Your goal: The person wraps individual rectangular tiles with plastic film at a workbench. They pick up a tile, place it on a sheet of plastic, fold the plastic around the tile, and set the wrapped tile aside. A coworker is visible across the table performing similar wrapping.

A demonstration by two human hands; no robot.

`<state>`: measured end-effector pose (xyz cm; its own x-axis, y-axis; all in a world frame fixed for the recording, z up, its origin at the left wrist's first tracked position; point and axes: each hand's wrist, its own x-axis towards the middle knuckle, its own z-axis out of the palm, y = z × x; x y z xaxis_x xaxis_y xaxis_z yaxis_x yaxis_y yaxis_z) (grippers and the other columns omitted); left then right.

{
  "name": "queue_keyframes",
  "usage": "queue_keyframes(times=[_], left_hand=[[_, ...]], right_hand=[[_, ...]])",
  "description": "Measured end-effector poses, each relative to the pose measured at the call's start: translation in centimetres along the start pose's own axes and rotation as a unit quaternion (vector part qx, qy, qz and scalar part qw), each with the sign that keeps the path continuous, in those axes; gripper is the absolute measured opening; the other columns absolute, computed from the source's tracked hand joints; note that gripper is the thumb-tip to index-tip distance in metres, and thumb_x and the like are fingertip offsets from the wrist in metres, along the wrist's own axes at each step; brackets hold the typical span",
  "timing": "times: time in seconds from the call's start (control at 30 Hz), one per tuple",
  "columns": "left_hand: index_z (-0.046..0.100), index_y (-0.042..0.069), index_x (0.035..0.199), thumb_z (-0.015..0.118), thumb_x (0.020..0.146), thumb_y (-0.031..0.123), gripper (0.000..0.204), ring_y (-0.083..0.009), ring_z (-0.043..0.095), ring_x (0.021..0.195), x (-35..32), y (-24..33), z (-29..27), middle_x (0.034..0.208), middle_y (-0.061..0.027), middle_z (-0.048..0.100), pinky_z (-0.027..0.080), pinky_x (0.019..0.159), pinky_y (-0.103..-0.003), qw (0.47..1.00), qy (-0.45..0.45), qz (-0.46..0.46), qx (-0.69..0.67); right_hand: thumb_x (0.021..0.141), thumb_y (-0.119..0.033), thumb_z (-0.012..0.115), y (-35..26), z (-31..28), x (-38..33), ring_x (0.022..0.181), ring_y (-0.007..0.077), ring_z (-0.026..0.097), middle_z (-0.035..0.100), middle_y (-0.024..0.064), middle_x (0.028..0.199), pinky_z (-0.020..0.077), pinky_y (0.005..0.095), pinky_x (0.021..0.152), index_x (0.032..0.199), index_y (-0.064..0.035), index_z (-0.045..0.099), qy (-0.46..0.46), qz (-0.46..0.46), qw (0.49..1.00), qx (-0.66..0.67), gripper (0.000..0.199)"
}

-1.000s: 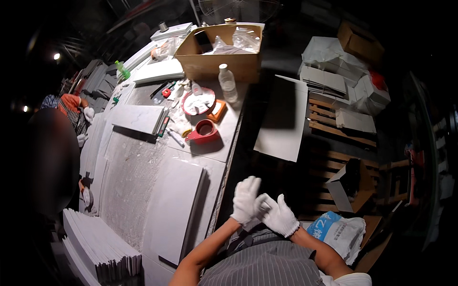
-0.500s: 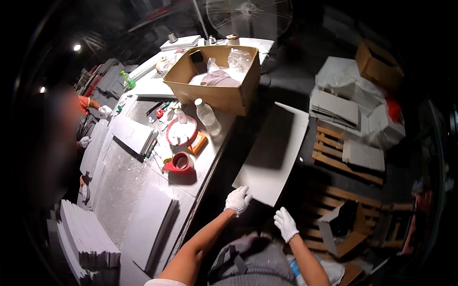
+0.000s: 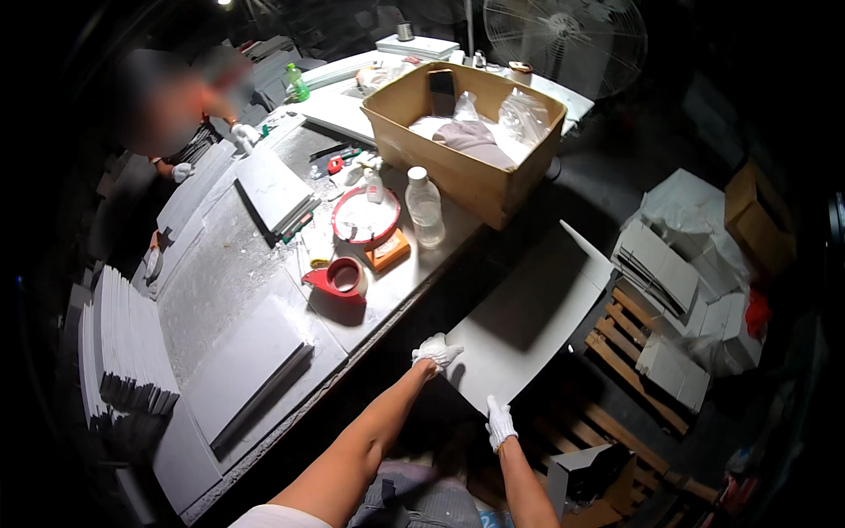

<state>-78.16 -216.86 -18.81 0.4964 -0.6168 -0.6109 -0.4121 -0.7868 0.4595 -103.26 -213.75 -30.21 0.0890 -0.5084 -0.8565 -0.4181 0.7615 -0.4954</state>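
A large white board [image 3: 519,330], thin and slightly bowed, hangs over the floor to the right of the table, partly in shadow. My left hand [image 3: 437,352], in a white knitted glove, is closed on its left edge near the close corner. At the nearest corner my gloved right hand [image 3: 500,424] grips the edge, its fingers partly hidden. On the table beside my left forearm lies a short stack of white boards [image 3: 255,370].
The table [image 3: 352,339] holds a red tape dispenser [image 3: 339,280], orange box [image 3: 388,251], red-rimmed dish [image 3: 365,216], clear bottle [image 3: 424,207] and large cardboard box [image 3: 458,163]. Pallets [image 3: 634,352] and cartons stand right. Across the table, a person's gloved hands [image 3: 245,134] touch boards.
My right hand, apart from the board before, has come to its near corner and closed on it. The view has swung, shifting the table's things within the picture.
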Motion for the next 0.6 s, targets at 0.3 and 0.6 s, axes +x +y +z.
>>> queue_keyframes(times=[0.3,0.6], left_hand=[[0.067,0.002,0.110,0.067,0.078,0.045,0.054,-0.0341,0.066,0.101,-5.9,6.2,-6.6,0.106,-0.0213,0.068,0.051,0.086,-0.041,0.980,-0.090,0.176,-0.011],[0.066,0.016,0.102,0.065,0.078,0.022,0.024,-0.0281,0.066,0.088,-26.8,-0.9,-24.0,0.095,-0.0058,0.065,0.055,0.071,-0.041,0.929,0.061,0.307,0.199]], right_hand=[[0.093,-0.044,0.060,-2.3,-3.1,-5.0,0.109,0.0230,0.054,0.059,0.0104,0.122,0.0460,0.0381,0.091,0.134,-0.0038,0.048,-0.055,-0.137,0.989,-0.012,0.059],[0.079,-0.060,0.068,-24.5,-8.3,-32.3,0.140,0.0408,0.032,0.038,0.0189,0.149,0.0210,0.0562,0.117,0.147,-0.0083,0.037,0.287,-0.690,0.495,-0.443,0.091]])
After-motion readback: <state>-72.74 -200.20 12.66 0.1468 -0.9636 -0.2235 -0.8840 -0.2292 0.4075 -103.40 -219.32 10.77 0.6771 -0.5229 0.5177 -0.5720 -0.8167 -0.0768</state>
